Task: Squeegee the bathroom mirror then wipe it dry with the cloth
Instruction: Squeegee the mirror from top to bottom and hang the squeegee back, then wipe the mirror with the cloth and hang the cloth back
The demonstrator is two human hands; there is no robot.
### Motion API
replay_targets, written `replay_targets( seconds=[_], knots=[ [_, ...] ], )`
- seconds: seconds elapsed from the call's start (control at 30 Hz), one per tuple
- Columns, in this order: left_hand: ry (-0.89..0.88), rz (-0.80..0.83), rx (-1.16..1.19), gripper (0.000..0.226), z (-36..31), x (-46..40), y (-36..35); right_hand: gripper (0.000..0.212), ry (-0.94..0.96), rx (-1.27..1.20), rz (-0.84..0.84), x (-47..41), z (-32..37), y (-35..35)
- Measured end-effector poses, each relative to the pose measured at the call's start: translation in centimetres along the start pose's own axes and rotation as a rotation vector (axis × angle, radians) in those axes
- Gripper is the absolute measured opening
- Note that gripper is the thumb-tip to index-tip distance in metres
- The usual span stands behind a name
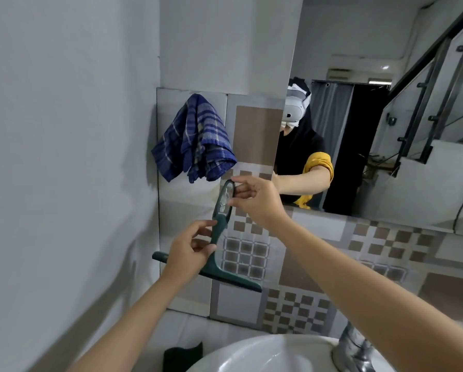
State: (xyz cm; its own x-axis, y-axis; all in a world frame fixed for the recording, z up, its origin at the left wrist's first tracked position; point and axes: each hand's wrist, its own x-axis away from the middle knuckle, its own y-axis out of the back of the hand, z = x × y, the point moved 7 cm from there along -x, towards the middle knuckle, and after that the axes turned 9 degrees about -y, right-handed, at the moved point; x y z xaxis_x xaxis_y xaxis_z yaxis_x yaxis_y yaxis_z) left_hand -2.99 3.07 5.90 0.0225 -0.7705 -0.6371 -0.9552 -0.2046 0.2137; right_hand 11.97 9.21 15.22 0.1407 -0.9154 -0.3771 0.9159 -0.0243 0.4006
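Hanging against the tiled wall just left of the mirror, the green squeegee stands with its handle running nearly upright, leaning a little to the right at the top, and its blade bar crossing low down, sloping from upper left to lower right. The looped top of the handle sits over what looks like a clear wall hook; the hook itself is too faint to make out well.

The right hand is the nearer one to that loop: its thumb and fingers are pinched on the loop's right edge, at the very top of the tool. The left hand is lower, its fingers curled loosely about the handle just above the blade, pinching it from the left. So the squeegee lies between the two hands, upward and left of the right wrist, directly in front of the left palm.

Judging from this, the coming move turns on freeing the loop from the hook, which likely calls for lifting along the handle's long axis and drawing away from the wall, with the left hand steadying the lower end.

The blue checked cloth hangs on the wall just above and left of the loop, near but apart from both hands. The white basin and metal tap are below.
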Motion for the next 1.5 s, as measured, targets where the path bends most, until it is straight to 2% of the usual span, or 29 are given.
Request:
replay_targets(
  seconds=[0.17,0.43,0.53,0.63,0.77,0.83,0.97,1.07,1.2,1.33,1.5],
  knots=[
    [0.048,-0.055,0.017,0.045,2.5,-0.1,-0.7,0.053,-0.014,0.076,0.038,-1.4,-1.1,-1.4],
    [0.055,-0.013,-0.032,0.045,4.3,1.0,-1.7,0.058,-0.053,0.168,0.083,-0.4,-3.6,-2.7],
    [0.070,-0.024,-0.021,0.039,4.4,0.9,-1.3,0.039,0.002,0.185,-0.037,-0.4,-1.9,-1.4],
    [0.026,-0.087,-0.013,0.033,2.4,-0.1,0.0,0.020,0.172,0.117,-0.228,-0.3,1.7,0.8],
    [-0.157,-0.303,-0.008,0.027,-3.4,-2.5,2.6,0.016,0.325,0.047,-0.352,-0.8,7.2,2.4],
    [-0.181,-0.378,0.013,0.028,-5.4,-3.5,3.6,0.014,0.351,0.040,-0.373,-1.7,9.8,2.7],
    [-0.121,-0.393,0.145,0.038,-7.4,-5.4,4.3,0.022,0.261,0.096,-0.264,-4.5,13.1,1.7],
    [-0.029,-0.349,0.293,0.045,-8.1,-6.6,4.1,0.032,0.145,0.142,-0.151,-6.6,14.1,0.4],
    [0.006,-0.286,0.449,0.055,-9.1,-8.2,4.1,0.036,0.109,0.168,-0.074,-8.0,15.6,-0.9],
    [-0.019,-0.251,0.454,0.051,-10.1,-8.7,4.6,0.022,0.093,0.060,-0.010,-8.5,17.2,-0.9],
    [-0.021,-0.139,0.450,0.049,-12.4,-8.8,5.0,0.033,0.150,-0.152,0.070,-6.8,19.5,0.3]
  ],
)
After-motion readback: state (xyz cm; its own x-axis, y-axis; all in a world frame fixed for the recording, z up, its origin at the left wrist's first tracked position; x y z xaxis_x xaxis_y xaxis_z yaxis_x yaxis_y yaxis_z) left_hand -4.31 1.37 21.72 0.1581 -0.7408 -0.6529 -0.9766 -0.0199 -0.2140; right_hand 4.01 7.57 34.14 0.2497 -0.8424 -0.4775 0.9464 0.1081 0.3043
